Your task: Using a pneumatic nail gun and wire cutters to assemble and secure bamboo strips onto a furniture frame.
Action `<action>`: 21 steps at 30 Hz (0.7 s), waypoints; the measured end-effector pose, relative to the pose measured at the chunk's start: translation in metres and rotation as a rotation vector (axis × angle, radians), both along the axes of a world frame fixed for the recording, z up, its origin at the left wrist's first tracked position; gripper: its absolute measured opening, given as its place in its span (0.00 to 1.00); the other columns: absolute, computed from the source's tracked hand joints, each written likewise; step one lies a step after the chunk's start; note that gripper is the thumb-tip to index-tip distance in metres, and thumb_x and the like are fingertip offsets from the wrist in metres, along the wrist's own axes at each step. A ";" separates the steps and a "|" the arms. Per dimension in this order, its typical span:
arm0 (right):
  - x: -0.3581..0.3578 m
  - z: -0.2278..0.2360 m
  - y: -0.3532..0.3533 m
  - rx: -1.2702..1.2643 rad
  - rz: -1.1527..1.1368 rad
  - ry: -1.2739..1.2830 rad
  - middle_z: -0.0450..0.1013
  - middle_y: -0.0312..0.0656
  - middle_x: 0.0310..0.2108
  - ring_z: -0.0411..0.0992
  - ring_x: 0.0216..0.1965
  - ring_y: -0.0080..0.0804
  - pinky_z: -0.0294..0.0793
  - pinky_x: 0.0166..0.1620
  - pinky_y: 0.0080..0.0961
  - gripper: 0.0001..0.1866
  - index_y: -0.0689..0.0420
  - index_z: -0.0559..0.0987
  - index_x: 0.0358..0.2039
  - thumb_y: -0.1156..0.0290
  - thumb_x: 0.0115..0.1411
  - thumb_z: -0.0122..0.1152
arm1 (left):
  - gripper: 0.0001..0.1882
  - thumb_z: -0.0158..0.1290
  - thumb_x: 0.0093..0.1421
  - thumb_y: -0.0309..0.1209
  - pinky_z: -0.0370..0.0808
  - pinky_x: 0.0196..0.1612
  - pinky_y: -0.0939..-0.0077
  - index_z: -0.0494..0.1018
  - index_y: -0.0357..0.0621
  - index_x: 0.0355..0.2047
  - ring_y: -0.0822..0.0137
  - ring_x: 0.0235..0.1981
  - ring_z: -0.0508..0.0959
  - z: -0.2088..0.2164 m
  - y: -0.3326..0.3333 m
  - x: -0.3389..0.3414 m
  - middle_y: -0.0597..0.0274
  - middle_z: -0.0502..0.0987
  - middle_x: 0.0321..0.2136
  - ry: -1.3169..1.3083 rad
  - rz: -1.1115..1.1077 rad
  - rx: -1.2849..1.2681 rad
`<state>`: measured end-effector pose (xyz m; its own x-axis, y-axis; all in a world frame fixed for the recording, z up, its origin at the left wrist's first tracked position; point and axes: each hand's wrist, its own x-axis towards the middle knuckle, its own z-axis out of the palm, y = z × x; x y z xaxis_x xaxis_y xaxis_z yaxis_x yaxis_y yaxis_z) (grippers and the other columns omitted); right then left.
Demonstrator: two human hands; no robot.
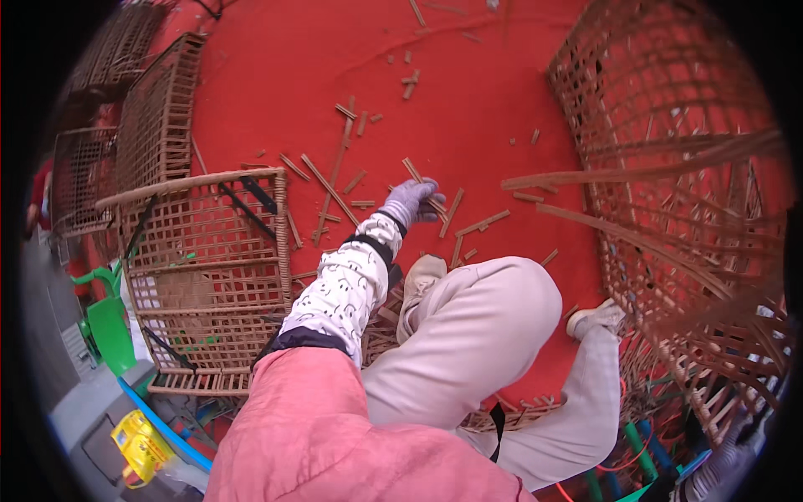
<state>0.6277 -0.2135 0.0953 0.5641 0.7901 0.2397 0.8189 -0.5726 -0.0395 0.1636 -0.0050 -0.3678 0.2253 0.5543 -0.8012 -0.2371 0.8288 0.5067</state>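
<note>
A red floor mat [468,75] carries everything. Along its right edge stands a big open-weave cane frame [669,167] with long loose strips sticking out toward the middle. At the left edge lies a square woven basket [209,276] on its side, with more lattice panels [159,109] behind it toward the far left corner. The person's bent legs in pale trousers [477,335] fill the near middle of the mat. Short cane offcuts [335,180] lie scattered over the centre. The left hand [410,202] — in a grey glove, at the end of a patterned sleeve — reaches down among them, fingers curled over a thin cane strip [427,194] on the mat; whether it truly grips the strip I cannot tell. The right hand is out of view.
</note>
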 end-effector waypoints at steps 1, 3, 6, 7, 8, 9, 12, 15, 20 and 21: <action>0.001 -0.002 -0.007 0.034 0.016 -0.005 0.68 0.46 0.48 0.67 0.46 0.30 0.64 0.48 0.24 0.24 0.65 0.68 0.49 0.59 0.59 0.53 | 0.14 0.52 0.53 0.34 0.76 0.33 0.65 0.68 0.45 0.39 0.63 0.31 0.77 0.022 0.002 -0.002 0.58 0.76 0.33 -0.049 0.029 -0.046; -0.004 -0.005 -0.021 0.070 -0.003 0.224 0.62 0.47 0.53 0.63 0.51 0.34 0.66 0.48 0.25 0.20 0.68 0.66 0.48 0.68 0.59 0.51 | 0.13 0.49 0.56 0.36 0.74 0.39 0.66 0.70 0.43 0.39 0.62 0.35 0.77 0.049 0.006 -0.008 0.59 0.77 0.35 0.030 -0.031 -0.001; -0.024 -0.012 -0.034 0.067 0.270 -0.094 0.70 0.52 0.43 0.69 0.42 0.41 0.65 0.47 0.29 0.20 0.60 0.73 0.44 0.58 0.58 0.52 | 0.14 0.47 0.58 0.37 0.72 0.42 0.71 0.73 0.42 0.39 0.62 0.38 0.76 0.086 -0.002 -0.033 0.56 0.77 0.36 0.651 -0.344 0.762; -0.032 -0.018 -0.040 0.231 0.333 0.041 0.70 0.53 0.43 0.70 0.40 0.44 0.67 0.46 0.30 0.18 0.59 0.74 0.43 0.59 0.58 0.52 | 0.15 0.46 0.58 0.39 0.72 0.41 0.73 0.74 0.43 0.39 0.59 0.38 0.76 0.129 -0.006 -0.038 0.52 0.76 0.35 0.759 -0.311 0.952; -0.037 -0.026 -0.042 0.226 0.319 -0.163 0.71 0.53 0.39 0.71 0.37 0.44 0.68 0.43 0.31 0.18 0.59 0.75 0.41 0.58 0.58 0.53 | 0.12 0.46 0.59 0.34 0.72 0.41 0.74 0.73 0.42 0.39 0.61 0.38 0.76 0.150 -0.009 -0.057 0.53 0.77 0.35 0.727 -0.201 1.093; -0.042 -0.030 -0.044 0.210 0.285 -0.372 0.72 0.52 0.35 0.71 0.34 0.44 0.69 0.41 0.31 0.18 0.59 0.76 0.39 0.57 0.57 0.53 | 0.10 0.46 0.59 0.30 0.72 0.41 0.76 0.73 0.41 0.39 0.63 0.38 0.77 0.168 -0.010 -0.072 0.54 0.77 0.34 0.676 -0.095 1.229; -0.074 -0.028 -0.052 0.265 0.374 -0.191 0.70 0.44 0.23 0.69 0.26 0.42 0.67 0.29 0.33 0.20 0.58 0.76 0.28 0.52 0.57 0.51 | 0.11 0.44 0.58 0.20 0.72 0.40 0.80 0.72 0.37 0.41 0.71 0.37 0.75 0.266 -0.011 -0.079 0.60 0.76 0.34 0.453 0.140 1.451; -0.082 -0.038 -0.089 0.203 0.453 -0.267 0.67 0.39 0.20 0.67 0.23 0.39 0.64 0.28 0.33 0.19 0.55 0.74 0.30 0.50 0.54 0.54 | 0.12 0.42 0.58 0.18 0.71 0.40 0.82 0.71 0.35 0.42 0.75 0.33 0.73 0.376 -0.029 -0.075 0.63 0.74 0.33 0.429 0.169 1.725; -0.084 -0.051 -0.151 0.181 0.526 -0.190 0.68 0.39 0.23 0.67 0.26 0.39 0.65 0.32 0.34 0.20 0.56 0.73 0.33 0.50 0.52 0.56 | 0.11 0.44 0.59 0.24 0.70 0.37 0.81 0.71 0.35 0.41 0.72 0.32 0.73 0.472 -0.055 -0.037 0.61 0.75 0.31 0.403 -0.052 1.694; -0.085 -0.053 -0.161 0.162 0.545 -0.189 0.68 0.39 0.23 0.67 0.26 0.39 0.65 0.33 0.34 0.20 0.56 0.73 0.33 0.50 0.52 0.56 | 0.11 0.44 0.59 0.24 0.70 0.37 0.81 0.71 0.35 0.41 0.72 0.32 0.73 0.468 -0.056 -0.035 0.61 0.75 0.31 0.413 -0.067 1.686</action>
